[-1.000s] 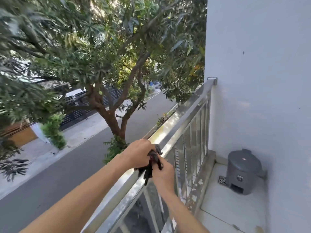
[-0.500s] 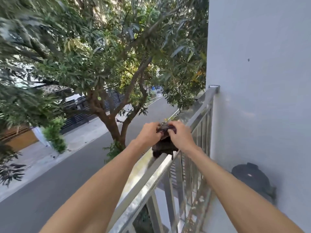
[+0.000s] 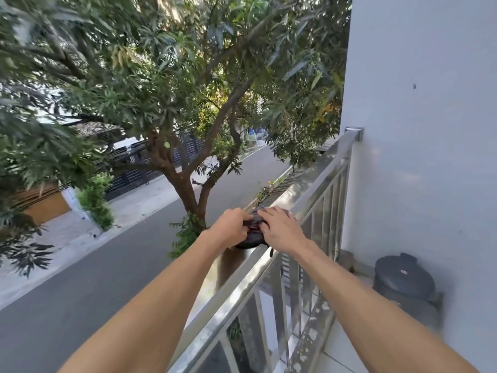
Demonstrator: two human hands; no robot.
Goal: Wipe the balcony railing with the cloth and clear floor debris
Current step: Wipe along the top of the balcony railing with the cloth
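Cloth [image 3: 251, 236] sat bunched on the railing [image 3: 304, 184] top. Left hand [image 3: 231, 227] pinched its left side, fingers curled; right hand [image 3: 279, 230] pressed down, fingers spread narrowly. Farther right, a bin [image 3: 403, 284]; beyond, a tree [image 3: 185, 189].

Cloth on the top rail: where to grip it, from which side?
Grip the cloth at its bunched top, coming from above on the balcony side. It sits as a soft wad on the flat top bar of the railing, with open drop beyond, so a side approach likely pushes it off. Left hand pinches its left edge; right hand rests across it.
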